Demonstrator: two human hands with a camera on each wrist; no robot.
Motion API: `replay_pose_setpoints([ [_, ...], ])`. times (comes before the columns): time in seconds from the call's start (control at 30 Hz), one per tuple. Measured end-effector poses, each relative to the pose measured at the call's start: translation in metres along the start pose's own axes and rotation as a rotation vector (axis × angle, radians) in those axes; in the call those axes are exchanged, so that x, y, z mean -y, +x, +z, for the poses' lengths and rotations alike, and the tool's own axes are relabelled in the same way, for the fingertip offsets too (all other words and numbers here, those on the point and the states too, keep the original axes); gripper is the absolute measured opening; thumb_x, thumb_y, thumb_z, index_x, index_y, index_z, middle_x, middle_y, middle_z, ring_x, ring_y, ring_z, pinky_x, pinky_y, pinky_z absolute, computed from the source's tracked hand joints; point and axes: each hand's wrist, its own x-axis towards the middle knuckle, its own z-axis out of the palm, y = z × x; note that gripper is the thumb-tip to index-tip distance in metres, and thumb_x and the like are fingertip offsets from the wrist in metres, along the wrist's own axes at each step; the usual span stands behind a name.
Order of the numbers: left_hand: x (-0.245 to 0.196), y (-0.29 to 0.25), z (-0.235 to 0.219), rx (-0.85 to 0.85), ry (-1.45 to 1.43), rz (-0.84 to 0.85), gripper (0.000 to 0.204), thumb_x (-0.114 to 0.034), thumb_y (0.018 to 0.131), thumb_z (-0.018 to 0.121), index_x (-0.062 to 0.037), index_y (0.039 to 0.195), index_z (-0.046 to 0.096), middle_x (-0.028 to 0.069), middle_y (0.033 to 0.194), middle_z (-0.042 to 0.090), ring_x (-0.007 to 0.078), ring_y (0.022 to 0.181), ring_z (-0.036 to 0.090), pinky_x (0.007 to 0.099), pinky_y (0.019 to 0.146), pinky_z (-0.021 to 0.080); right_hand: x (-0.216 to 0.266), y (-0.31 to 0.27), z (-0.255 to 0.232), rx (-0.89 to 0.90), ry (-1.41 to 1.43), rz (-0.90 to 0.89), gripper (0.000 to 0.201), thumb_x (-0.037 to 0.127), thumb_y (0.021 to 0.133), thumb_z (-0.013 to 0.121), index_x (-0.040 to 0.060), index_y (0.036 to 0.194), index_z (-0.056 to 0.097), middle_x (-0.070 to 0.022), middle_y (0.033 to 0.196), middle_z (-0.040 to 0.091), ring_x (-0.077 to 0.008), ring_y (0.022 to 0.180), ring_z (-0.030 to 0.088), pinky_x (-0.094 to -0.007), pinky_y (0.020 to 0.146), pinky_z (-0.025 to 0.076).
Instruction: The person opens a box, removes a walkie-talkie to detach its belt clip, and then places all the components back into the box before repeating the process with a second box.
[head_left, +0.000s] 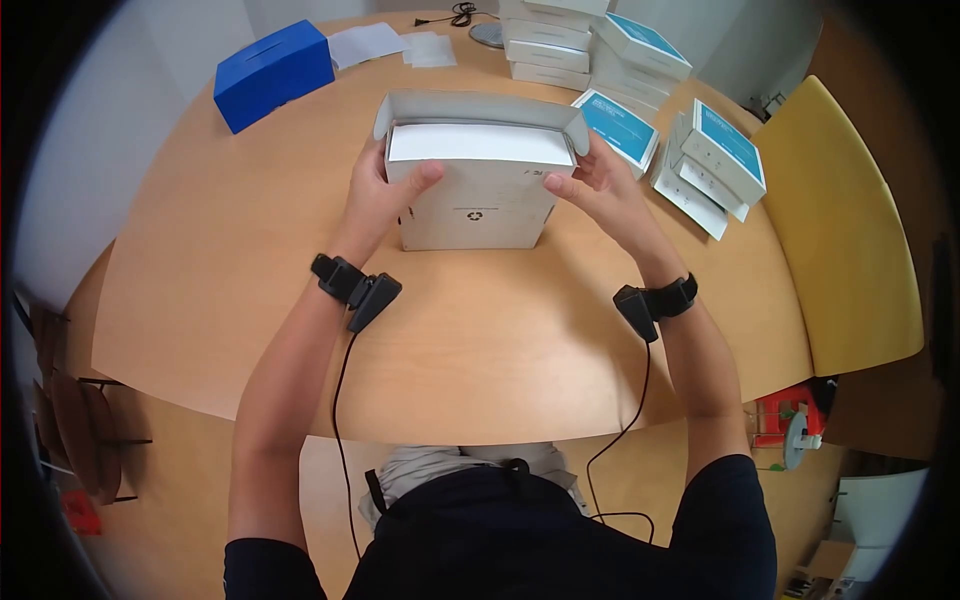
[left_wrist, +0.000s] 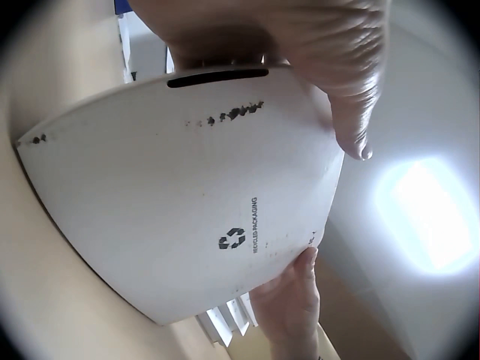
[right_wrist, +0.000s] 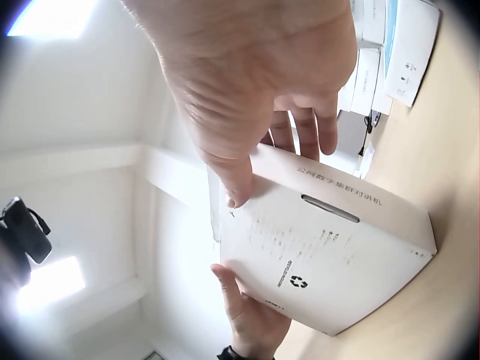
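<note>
A white cardboard box (head_left: 475, 222) with a recycling mark stands upright on the table. Its lid flap (head_left: 480, 105) is raised at the back, and a white sheet-like surface (head_left: 480, 143) shows inside the top. My left hand (head_left: 385, 198) grips the upper left edge, thumb on the front face and fingers round the side. Opposite it, my right hand (head_left: 608, 200) holds the upper right edge, its thumb on the front near the top corner. In the right wrist view, the fingers (right_wrist: 304, 133) of that hand lie along the box's side, which carries a slot and printed text.
Stacked white boxes (head_left: 550, 50) stand at the back, with teal-topped boxes (head_left: 728, 140) to the right. A blue box (head_left: 273, 75) and papers (head_left: 365, 45) lie at the back left. A yellow chair back (head_left: 845, 230) borders the table's right edge. Cables (head_left: 345, 430) hang from both wrist cameras.
</note>
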Motion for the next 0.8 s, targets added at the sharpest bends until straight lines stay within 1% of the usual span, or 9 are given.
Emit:
replay_pose_setpoints([
  [0.07,-0.004,0.008,0.001,-0.004,0.028,-0.001,0.087,-0.057,0.092,0.085,0.0035,0.146,0.055,0.0129,0.132,0.068,0.0202,0.123,0.065,0.0351,0.106,0.052,-0.001,0.0,0.002,-0.028,0.011,-0.005,0.082,0.037,0.095,0.085,0.0026,0.158,0.047,-0.0133,0.138,0.066,-0.0253,0.127,0.064,-0.0422,0.111,0.051],
  [0.17,-0.001,0.01,0.008,-0.057,-0.052,0.006,0.085,-0.056,0.092,0.085,0.0039,0.145,0.056,0.0123,0.131,0.069,0.0192,0.121,0.066,0.0342,0.104,0.053,-0.002,-0.001,0.001,-0.013,-0.05,-0.037,0.074,0.043,0.102,0.076,0.0019,0.158,0.047,-0.0114,0.14,0.066,-0.0241,0.129,0.063,-0.0414,0.113,0.049],
  [0.27,0.001,0.01,0.007,-0.037,-0.12,-0.042,0.089,-0.048,0.089,0.091,0.0034,0.15,0.051,0.016,0.138,0.066,0.0238,0.127,0.065,0.0368,0.107,0.054,-0.005,0.005,-0.004,-0.144,0.059,-0.123,0.063,0.049,0.112,0.059,0.0013,0.153,0.054,-0.0087,0.141,0.066,-0.0218,0.131,0.062,-0.04,0.114,0.048],
  [0.37,0.003,0.011,0.007,-0.032,-0.143,-0.006,0.089,-0.048,0.09,0.09,0.003,0.151,0.05,0.0156,0.138,0.066,0.0238,0.128,0.064,0.0369,0.109,0.053,0.004,0.01,-0.001,-0.151,0.041,-0.095,0.06,0.052,0.117,0.045,0.002,0.146,0.062,-0.0061,0.138,0.067,-0.0177,0.128,0.062,-0.0379,0.114,0.048],
  [0.47,0.003,0.01,0.009,-0.059,-0.165,0.004,0.089,-0.048,0.09,0.09,0.0022,0.151,0.05,0.0148,0.138,0.066,0.0233,0.129,0.063,0.037,0.11,0.052,0.003,0.018,0.0,-0.22,-0.008,-0.004,0.055,0.05,0.117,0.046,0.003,0.134,0.069,-0.0034,0.124,0.07,-0.0134,0.116,0.062,-0.0347,0.106,0.05],
  [0.57,0.003,0.01,0.009,-0.035,-0.188,0.011,0.088,-0.049,0.09,0.09,0.0011,0.151,0.05,0.014,0.138,0.066,0.0225,0.128,0.063,0.0366,0.11,0.052,0.012,0.03,0.004,-0.249,0.029,0.046,0.052,0.05,0.117,0.047,0.0041,0.123,0.071,0.001,0.107,0.065,-0.0096,0.102,0.057,-0.0306,0.096,0.05],
  [0.67,0.005,0.01,0.01,-0.04,-0.2,0.023,0.086,-0.048,0.09,0.09,0.0007,0.15,0.051,0.0135,0.136,0.066,0.0217,0.127,0.063,0.036,0.109,0.052,0.011,0.034,0.008,-0.256,-0.02,0.028,0.048,0.047,0.117,0.047,0.0042,0.119,0.069,0.0035,0.098,0.06,-0.0094,0.093,0.052,-0.0276,0.09,0.046],
  [0.77,0.005,0.01,0.012,-0.054,-0.221,0.02,0.085,-0.048,0.09,0.09,0.001,0.149,0.052,0.0134,0.136,0.066,0.0212,0.126,0.063,0.0357,0.108,0.052,0.006,0.025,0.005,-0.232,-0.211,-0.018,0.048,0.044,0.118,0.045,0.0033,0.126,0.067,0.0023,0.101,0.058,-0.0104,0.093,0.049,-0.0274,0.09,0.044],
  [0.8,0.006,0.01,0.011,-0.054,-0.216,0.021,0.084,-0.047,0.09,0.09,0.001,0.149,0.052,0.0133,0.135,0.066,0.021,0.126,0.064,0.0354,0.108,0.052,0.005,0.022,0.007,-0.234,-0.205,-0.037,0.048,0.044,0.118,0.044,0.0029,0.129,0.066,0.0008,0.105,0.059,-0.0112,0.097,0.05,-0.0279,0.093,0.044],
])
